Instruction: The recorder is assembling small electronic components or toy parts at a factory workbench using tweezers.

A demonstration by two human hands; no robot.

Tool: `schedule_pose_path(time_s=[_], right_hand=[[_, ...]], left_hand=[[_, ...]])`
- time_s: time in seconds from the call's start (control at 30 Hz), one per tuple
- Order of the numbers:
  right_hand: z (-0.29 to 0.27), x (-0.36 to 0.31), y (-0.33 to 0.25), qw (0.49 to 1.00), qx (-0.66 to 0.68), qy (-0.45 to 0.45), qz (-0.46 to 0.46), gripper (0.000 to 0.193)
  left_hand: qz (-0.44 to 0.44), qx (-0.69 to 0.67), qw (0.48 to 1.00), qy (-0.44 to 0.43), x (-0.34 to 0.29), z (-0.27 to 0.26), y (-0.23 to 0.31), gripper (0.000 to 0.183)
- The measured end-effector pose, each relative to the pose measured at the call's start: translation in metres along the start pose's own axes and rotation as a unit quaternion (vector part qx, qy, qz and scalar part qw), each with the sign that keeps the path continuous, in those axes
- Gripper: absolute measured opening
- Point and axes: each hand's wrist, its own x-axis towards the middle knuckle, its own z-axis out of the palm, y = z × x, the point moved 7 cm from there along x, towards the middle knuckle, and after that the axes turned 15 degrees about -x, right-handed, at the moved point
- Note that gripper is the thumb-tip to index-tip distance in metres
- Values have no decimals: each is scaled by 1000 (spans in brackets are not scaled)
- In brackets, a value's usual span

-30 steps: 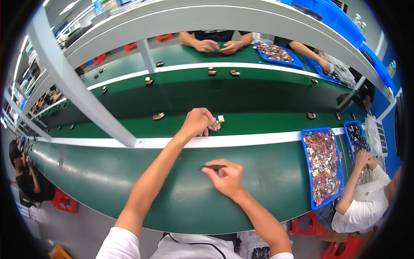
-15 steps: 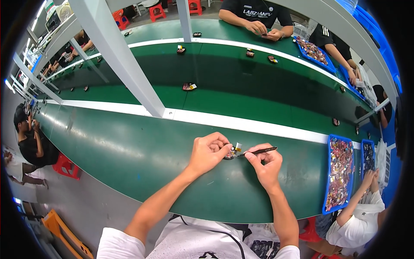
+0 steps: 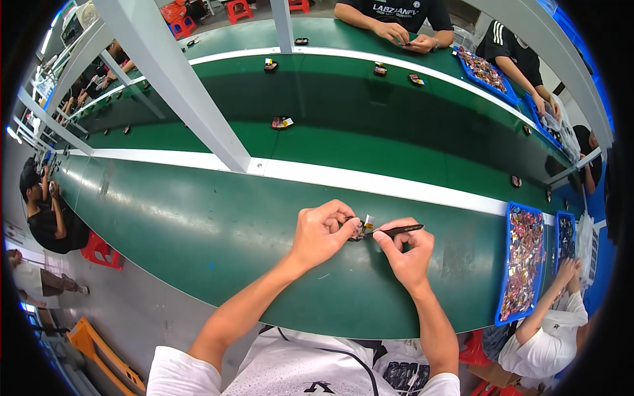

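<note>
Above the green tabletop (image 3: 277, 277), my left hand (image 3: 321, 231) pinches a small black electronic part (image 3: 357, 231) by its left side. A white and yellow tab (image 3: 368, 223) sticks up from the part. My right hand (image 3: 406, 254) grips slim black tweezers (image 3: 401, 230) between thumb and fingers. Their tip points left at the part's right side; whether it touches is too small to tell. Fingers of my left hand hide some of the part.
Beyond a white rail (image 3: 343, 183) runs a green conveyor belt (image 3: 370, 148) carrying scattered small parts (image 3: 282, 123). A blue tray (image 3: 523, 264) full of parts stands on the right, beside a co-worker's hands (image 3: 566, 272). A white post (image 3: 178, 86) rises at left.
Parts on the near belt have shifted slightly left. The tweezers' tip has moved a little up and left against the part. My left hand keeps its hold nearly unmoved.
</note>
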Motion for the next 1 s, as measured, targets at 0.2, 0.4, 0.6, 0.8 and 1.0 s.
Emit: schedule_pose_path(time_s=[0.2, 0.4, 0.6, 0.8, 1.0], right_hand=[[3, -2, 7, 1000, 7, -13, 12, 11], [5, -3, 13, 997, 45, -30, 46, 10], [4, -2, 13, 993, 88, -42, 62, 10], [2, 1, 12, 967, 218, -31, 126, 11], [-3, -2, 9, 977, 191, -30, 93, 11]], left_hand=[[0, 1, 1000, -5, 0, 1, 2, 8], [6, -3, 1000, -12, 0, 2, 3, 7], [-28, -53, 997, -39, 0, 1, -2, 13], [-139, -183, 968, -101, 2, 7, -12, 26], [-154, -241, 952, -110, 1, 11, -18, 28]])
